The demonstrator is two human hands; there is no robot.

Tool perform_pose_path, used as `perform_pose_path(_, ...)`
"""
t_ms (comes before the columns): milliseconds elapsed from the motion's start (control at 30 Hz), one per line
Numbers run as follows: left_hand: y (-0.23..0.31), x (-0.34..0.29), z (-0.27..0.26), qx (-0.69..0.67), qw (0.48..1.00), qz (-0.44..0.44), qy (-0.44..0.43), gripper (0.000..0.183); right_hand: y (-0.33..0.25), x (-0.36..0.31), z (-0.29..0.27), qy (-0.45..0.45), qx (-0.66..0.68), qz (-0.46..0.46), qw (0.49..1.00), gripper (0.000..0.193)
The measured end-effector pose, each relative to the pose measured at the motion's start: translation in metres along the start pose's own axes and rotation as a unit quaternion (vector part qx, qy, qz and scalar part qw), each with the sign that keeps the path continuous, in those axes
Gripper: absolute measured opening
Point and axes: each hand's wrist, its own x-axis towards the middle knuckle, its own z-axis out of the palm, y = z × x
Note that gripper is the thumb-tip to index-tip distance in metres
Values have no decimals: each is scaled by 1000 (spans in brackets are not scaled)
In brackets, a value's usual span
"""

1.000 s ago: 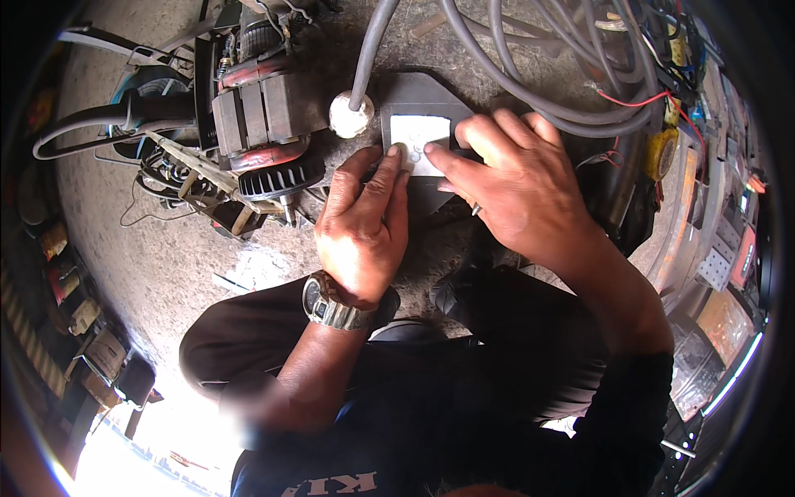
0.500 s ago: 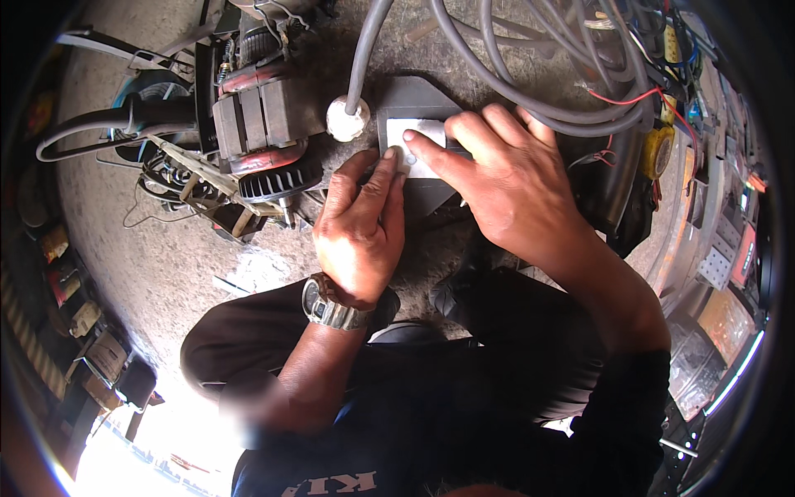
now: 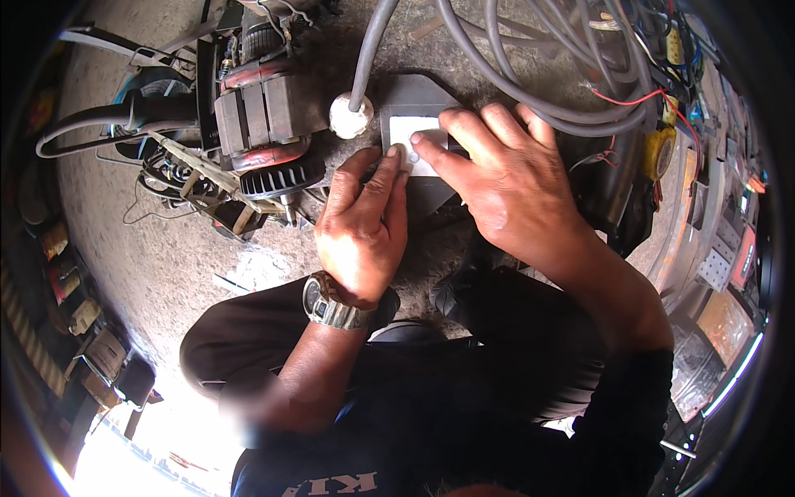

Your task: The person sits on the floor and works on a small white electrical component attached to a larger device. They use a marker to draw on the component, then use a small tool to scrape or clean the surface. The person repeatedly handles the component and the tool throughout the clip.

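A small white rectangular plate (image 3: 403, 127) with a grey round spot lies on a dark grey flat sheet (image 3: 421, 93) with slanted corners, on the floor in front of me. My left hand (image 3: 364, 224), with a watch on its wrist, closes its fingertips on the plate's left edge. From the right, my right hand (image 3: 513, 178) rests its thumb on the plate's face, its index finger at the far right corner. The other right fingers curl over the sheet. A small pale tip shows under the right hand; what it belongs to is hidden.
Left of the sheet stand a whitish lump with a cable (image 3: 350, 116) and an exposed motor (image 3: 263, 112) with a black fan. Thick grey cables (image 3: 538, 108) loop across the far right. A yellow tape measure (image 3: 658, 153) lies beyond my right hand. My bent knees flank the near floor.
My right thumb has slid slightly right on the white plate, baring more of its upper left part. My left hand has stayed nearly still at the plate's edge.
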Motion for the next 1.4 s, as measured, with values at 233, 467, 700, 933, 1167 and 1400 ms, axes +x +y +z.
perform_pose_path(233, 1, 2, 1, 5, 1000, 9, 2, 29, 1, -17, -1, -16, 64, 64, 996, 46)
perform_pose_path(467, -1, 1, 1, -1, 1000, 13, 1, 30, -5, -19, 9, -17, 57, 64, 996, 42)
perform_pose_path(700, 0, 2, 0, 1, 1000, 11, -1, 30, -7, -13, 16, 6, 51, 34, 998, 37)
perform_pose_path(933, -2, 1, 0, -1, 1000, 9, -5, 30, -1, -10, 10, 7, 40, 53, 998, 38)
perform_pose_path(1167, -1, 0, 1, 1, 1000, 4, -4, 30, 2, -12, 3, -10, 55, 37, 998, 38)
perform_pose_path(1400, 3, 0, -1, -14, 999, -25, -13, 29, 0, -22, 0, -19, 43, 43, 998, 35)
